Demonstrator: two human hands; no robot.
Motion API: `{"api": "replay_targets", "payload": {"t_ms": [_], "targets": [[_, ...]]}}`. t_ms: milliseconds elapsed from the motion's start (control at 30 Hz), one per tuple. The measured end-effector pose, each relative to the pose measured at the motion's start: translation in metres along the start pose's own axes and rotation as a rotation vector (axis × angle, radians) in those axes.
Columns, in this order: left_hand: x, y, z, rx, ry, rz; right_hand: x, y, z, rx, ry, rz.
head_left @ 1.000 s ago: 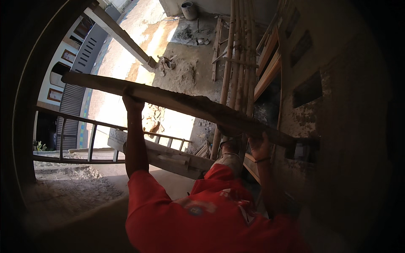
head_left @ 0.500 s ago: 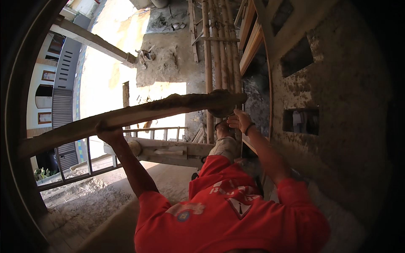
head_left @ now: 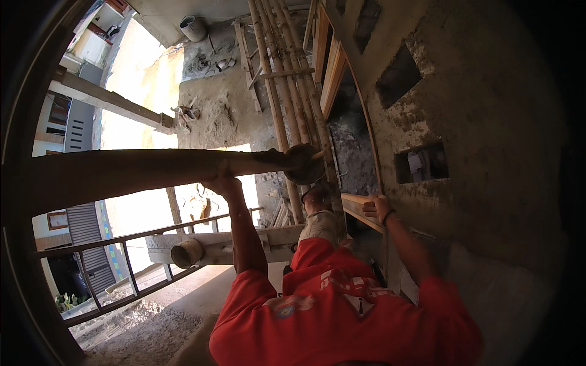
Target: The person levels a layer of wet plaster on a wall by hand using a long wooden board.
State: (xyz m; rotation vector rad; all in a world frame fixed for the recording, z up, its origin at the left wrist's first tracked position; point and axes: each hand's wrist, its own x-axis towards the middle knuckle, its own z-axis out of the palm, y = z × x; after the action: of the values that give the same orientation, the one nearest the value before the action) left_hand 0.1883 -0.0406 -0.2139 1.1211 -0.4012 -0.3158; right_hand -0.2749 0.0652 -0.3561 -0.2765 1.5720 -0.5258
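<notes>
Plank (head_left: pixel 152 171) now level, right hand (head_left: pixel 378 207) off.

Long wood plank (head_left: pixel 140 174), horizontal (cement-caked far end), held up.

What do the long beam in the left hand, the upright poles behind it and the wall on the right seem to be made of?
The beam looks like rough, unpainted timber: dull brown, with a worn end. The upright poles appear to be bamboo, pale with ringed joints. The wall looks like raw cement render, grey, mottled and unpainted. The left hand grips the beam.
</notes>
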Motion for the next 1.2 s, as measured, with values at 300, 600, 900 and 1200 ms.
{"api": "replay_targets", "payload": {"t_ms": [300, 600, 900, 1200], "targets": [[-0.057, -0.095, 0.029, 0.088, -0.417, 0.02, -0.04, 0.004, -0.004, -0.036, -0.009, -0.008], [-0.04, -0.113, 0.028, 0.178, -0.411, 0.097, -0.055, 0.014, -0.02, -0.047, 0.039, 0.0], [-0.028, 0.039, 0.067, 0.154, -0.427, 0.166, -0.07, 0.02, -0.022, 0.052, 0.022, -0.085], [-0.056, 0.179, 0.133, -0.122, -0.883, -0.203, -0.061, 0.061, -0.019, 0.03, 0.146, -0.313]]}}
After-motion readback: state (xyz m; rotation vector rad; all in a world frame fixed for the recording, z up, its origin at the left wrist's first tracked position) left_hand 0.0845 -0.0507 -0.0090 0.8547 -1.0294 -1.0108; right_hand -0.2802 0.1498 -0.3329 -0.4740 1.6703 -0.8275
